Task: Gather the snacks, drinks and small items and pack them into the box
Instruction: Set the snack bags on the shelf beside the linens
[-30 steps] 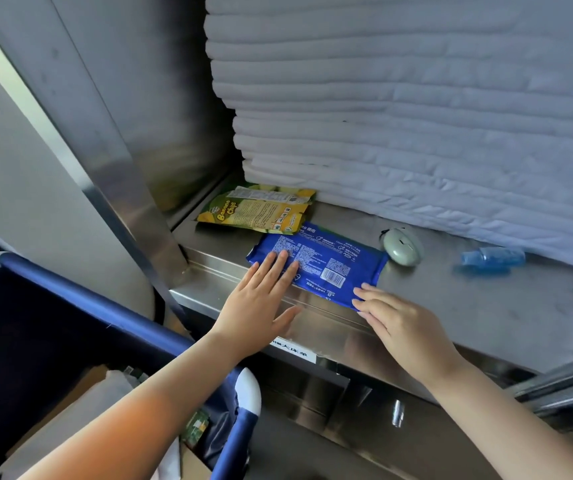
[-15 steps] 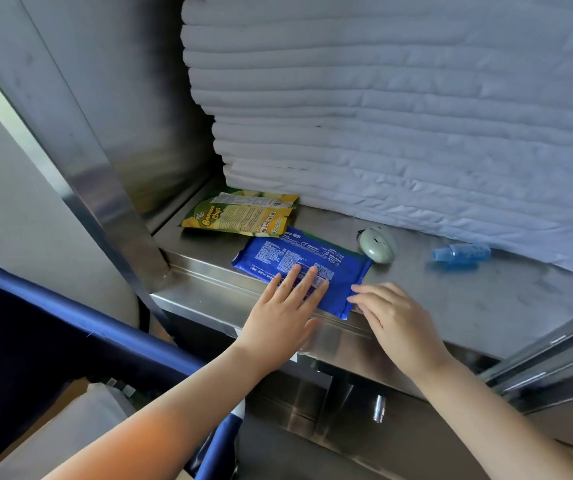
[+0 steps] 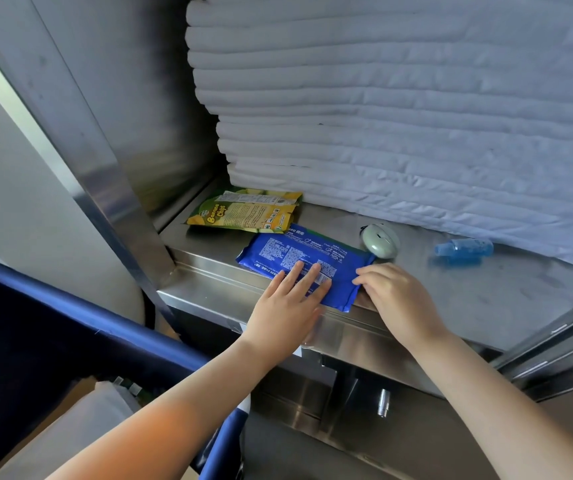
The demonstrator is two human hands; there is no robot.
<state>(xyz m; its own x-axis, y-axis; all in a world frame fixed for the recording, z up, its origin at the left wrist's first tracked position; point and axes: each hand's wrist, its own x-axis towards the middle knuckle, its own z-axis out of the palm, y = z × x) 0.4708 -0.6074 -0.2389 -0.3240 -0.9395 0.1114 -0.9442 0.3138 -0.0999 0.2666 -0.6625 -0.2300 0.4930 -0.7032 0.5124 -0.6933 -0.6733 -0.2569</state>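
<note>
A blue snack pack (image 3: 288, 251) lies flat on the steel shelf (image 3: 485, 292), its near corner hanging over the front edge. My left hand (image 3: 286, 306) presses on its near half with straight fingers. My right hand (image 3: 402, 303) touches the pack's right edge with its fingertips, fingers slightly bent. Behind the pack lies a yellow banana chips bag (image 3: 243, 213). To the right are a pale green round item (image 3: 380, 240) and a small blue bottle (image 3: 463, 249) lying on its side.
A tall stack of folded white quilts (image 3: 382, 98) fills the back of the shelf. A steel side wall (image 3: 111, 133) closes the left. Below left runs a blue padded rail (image 3: 87, 306), with a cardboard edge (image 3: 80, 388) and grey wrapping beneath it.
The blue pack has slid toward the shelf's front edge and now overhangs it. My left hand moved right along the pack; my right hand stayed at its right edge.
</note>
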